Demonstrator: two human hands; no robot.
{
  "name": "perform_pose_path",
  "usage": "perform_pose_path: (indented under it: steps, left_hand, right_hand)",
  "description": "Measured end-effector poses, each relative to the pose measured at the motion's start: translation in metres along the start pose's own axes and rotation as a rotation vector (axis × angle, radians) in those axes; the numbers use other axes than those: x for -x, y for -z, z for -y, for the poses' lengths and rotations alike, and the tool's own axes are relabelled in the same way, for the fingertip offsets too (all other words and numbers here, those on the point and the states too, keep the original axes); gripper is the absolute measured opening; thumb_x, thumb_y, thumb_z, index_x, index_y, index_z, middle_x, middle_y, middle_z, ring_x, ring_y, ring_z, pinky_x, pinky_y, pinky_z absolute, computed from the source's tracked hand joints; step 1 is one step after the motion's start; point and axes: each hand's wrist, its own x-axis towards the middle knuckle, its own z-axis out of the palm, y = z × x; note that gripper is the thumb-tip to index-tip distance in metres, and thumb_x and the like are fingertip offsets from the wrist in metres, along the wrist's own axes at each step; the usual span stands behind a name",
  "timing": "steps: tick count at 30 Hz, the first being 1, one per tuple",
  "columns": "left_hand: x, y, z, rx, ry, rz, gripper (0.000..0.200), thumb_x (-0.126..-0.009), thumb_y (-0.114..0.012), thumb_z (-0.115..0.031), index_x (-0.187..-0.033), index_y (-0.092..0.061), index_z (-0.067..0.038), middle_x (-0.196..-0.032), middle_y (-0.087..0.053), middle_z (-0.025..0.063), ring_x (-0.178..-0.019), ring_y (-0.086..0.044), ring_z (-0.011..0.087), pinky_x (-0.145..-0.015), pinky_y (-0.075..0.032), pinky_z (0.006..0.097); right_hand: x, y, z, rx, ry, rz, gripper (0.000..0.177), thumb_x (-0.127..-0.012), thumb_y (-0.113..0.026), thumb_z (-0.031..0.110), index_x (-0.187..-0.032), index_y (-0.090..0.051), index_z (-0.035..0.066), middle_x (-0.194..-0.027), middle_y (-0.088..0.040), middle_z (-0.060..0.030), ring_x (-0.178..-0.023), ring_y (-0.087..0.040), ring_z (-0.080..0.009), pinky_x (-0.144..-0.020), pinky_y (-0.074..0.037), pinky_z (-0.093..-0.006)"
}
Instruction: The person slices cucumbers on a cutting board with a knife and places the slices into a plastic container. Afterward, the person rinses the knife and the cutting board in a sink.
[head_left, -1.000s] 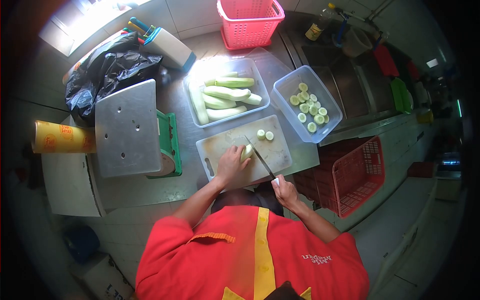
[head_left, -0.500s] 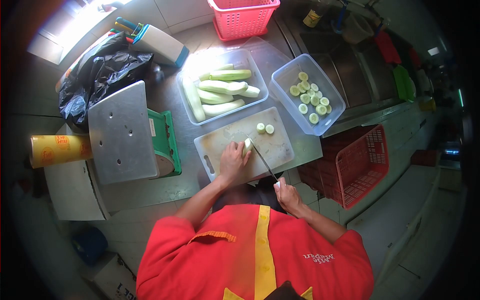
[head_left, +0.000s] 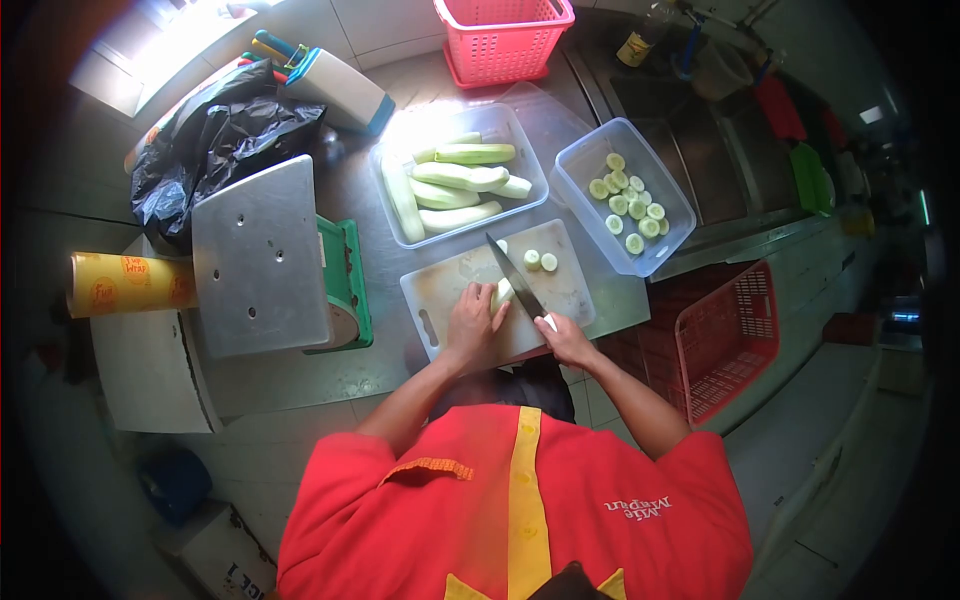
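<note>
While my left hand (head_left: 475, 322) curled round the cucumber (head_left: 502, 293) on the board (head_left: 452, 279), my right hand (head_left: 567, 341) gripped the knife (head_left: 517, 281), closed, just right.

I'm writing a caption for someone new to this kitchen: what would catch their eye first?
Probably the knife in the right hand, over the cutting board. Next, the tub of peeled vegetables behind the board, then the pink basket against the wall.
</note>
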Motion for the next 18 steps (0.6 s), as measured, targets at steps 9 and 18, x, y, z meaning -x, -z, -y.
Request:
perform_pose_path:
  steps: [9,18]
  left_hand:
    - [-0.002,0.005,-0.005,0.063,0.048,0.022,0.031,-0.092,-0.067,-0.023,-0.119,-0.056,-0.012,-0.098,-0.054,0.0137,-0.094,-0.058,0.0328,-0.081,-0.049,0.0436]
    - [-0.002,0.001,-0.005,0.064,0.054,0.003,0.032,-0.092,-0.066,-0.023,-0.121,-0.057,-0.012,-0.097,-0.053,0.0142,-0.092,-0.057,0.0330,-0.080,-0.048,0.0438]
  right_hand:
    - [0.072,-0.023,0.014,0.262,0.165,-0.306,0.031,-0.102,-0.049,0.033,-0.100,-0.046,0.003,-0.069,-0.062,-0.0281,-0.071,-0.062,-0.0509,-0.062,-0.046,-0.0600]
    - [0.094,-0.029,0.015,0.268,0.103,-0.265,0.031,-0.103,-0.047,0.033,-0.100,-0.044,0.002,-0.068,-0.062,-0.0280,-0.069,-0.062,-0.0509,-0.061,-0.047,-0.0601]
